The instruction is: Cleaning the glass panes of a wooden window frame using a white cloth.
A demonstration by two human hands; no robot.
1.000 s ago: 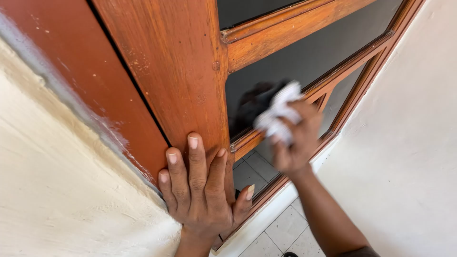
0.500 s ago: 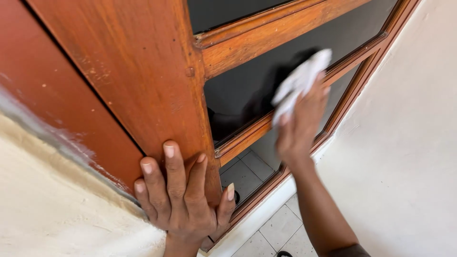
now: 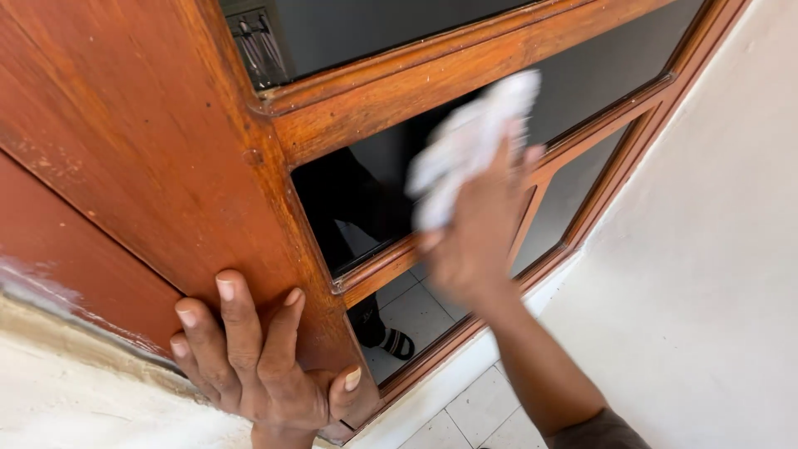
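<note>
Our right hand [image 3: 474,241] has slid the white cloth [image 3: 470,141] up the dark glass [image 3: 366,199], fingers clamped on it. Nearer, our left hand [image 3: 258,366] stays flat, fingers apart, on the wooden frame [image 3: 166,166]. Wiping goes on.

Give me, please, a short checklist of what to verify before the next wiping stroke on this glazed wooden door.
1. Left hand braced flat against the wooden door frame: ok.
2. White cloth gripped in the right hand: ok, though motion blur hides how the fingers wrap it.
3. Cloth in contact with the dark glass pane: cannot tell, the blur hides the gap.
4. Left fingers clear of the glass: ok, they lie on wood only.
5. Pane free of smears: cannot tell, reflections cover it.
6. Pale wall at the right apart from the moving arm: ok.
</note>
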